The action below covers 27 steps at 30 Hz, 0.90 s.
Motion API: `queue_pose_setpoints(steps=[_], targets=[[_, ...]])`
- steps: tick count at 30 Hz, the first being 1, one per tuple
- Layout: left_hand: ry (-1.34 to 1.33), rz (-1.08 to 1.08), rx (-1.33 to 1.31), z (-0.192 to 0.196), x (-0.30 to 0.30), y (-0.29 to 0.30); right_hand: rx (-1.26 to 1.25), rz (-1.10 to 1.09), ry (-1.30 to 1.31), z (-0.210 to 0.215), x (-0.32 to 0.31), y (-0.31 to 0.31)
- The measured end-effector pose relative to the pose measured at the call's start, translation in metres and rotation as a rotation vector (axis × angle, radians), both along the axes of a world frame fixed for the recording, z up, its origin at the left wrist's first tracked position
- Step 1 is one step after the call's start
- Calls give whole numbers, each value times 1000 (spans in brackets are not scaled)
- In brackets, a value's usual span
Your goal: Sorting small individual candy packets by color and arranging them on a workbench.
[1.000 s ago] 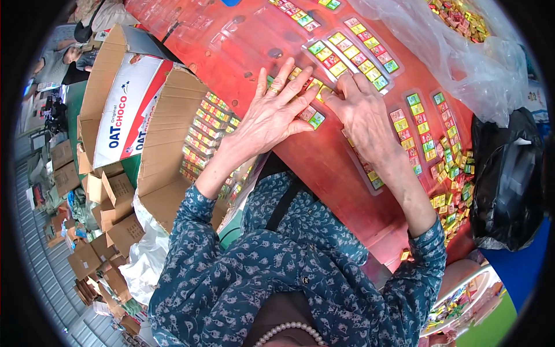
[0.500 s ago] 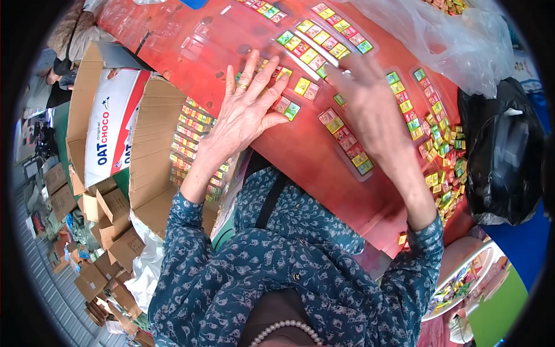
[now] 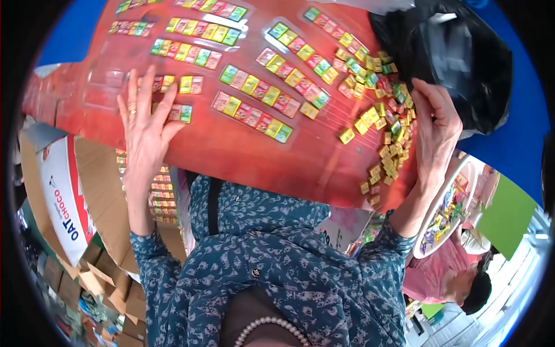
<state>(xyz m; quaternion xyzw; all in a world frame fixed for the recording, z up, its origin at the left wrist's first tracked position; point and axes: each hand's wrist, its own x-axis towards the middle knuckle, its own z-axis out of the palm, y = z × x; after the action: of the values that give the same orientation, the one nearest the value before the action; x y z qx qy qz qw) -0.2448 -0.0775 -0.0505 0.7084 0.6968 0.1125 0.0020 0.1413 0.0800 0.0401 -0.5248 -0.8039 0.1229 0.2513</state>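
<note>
My left hand (image 3: 144, 118) lies over the left part of the red table, palm down with its fingers spread. Beneath and beside its fingers are rows of tiny red, yellow and green packs, including a short row (image 3: 181, 113) by the thumb. My right hand (image 3: 437, 130) is at the right edge of a loose pile of the same packs (image 3: 391, 128). Its fingers are bent inward, and whatever they hold is hidden. Between the hands, clear plastic trays hold lined-up packs, such as a near tray (image 3: 252, 117) and one behind it (image 3: 260, 90).
A black plastic bag (image 3: 462, 69) stands behind my right hand. A white basket (image 3: 421, 246) of wrapped pieces is at the right, near a person in pink (image 3: 430, 283). At the left, an open cardboard box (image 3: 104, 191) contains more rows of packs.
My right hand has gone from the trays to the right side of the loose pile. My left hand remains spread over the rows. The view has turned toward the right.
</note>
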Motion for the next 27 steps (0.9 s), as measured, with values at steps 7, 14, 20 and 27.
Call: queue_pose_setpoints(steps=[7,14,20,27], targets=[[33,-27,23,0,1,8,-160,-56,16,-28,25,-18],[-31,81,-4,2,-10,-4,10,164,-247,-64,-22,12],[-117,161,-4,-1,-26,-15,26,172,-297,-67,-20,7],[-106,224,3,-1,-37,-28,107,131,-368,-73,-16,12]])
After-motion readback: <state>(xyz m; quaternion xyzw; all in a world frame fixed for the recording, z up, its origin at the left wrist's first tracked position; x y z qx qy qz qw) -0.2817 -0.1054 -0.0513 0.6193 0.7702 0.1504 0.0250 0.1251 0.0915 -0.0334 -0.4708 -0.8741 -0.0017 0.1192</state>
